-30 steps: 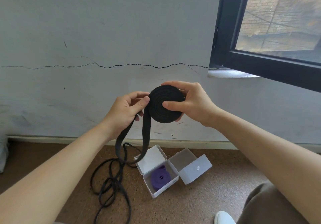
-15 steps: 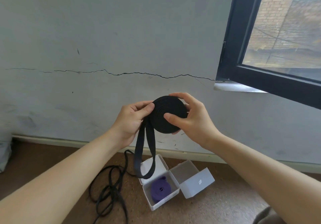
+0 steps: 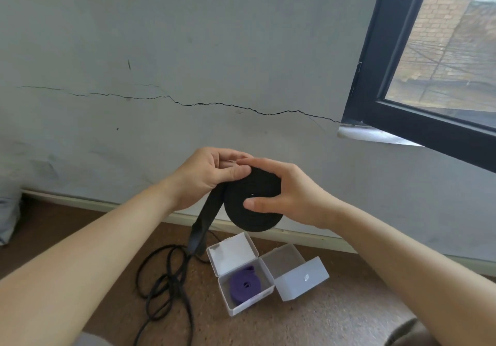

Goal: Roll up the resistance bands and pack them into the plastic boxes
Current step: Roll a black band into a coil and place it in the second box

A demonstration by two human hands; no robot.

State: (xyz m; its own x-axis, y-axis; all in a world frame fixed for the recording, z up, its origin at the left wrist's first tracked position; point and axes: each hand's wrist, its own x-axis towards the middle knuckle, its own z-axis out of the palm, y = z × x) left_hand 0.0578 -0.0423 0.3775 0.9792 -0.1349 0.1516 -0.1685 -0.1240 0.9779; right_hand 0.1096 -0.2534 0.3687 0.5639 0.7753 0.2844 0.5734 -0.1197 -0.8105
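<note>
Shifted left hand (image 3: 212, 175) up to top of black band roll (image 3: 253, 211), pinching its tail (image 3: 205, 219).
Gripping roll with right hand (image 3: 294, 198), mid-air above empty box (image 3: 285, 262) on floor (image 3: 349, 319); keep tail taut, edges flush while winding.

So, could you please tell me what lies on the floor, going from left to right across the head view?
Loose coils of the black band → open box holding the rolled purple band → empty box with its lid open.
</note>
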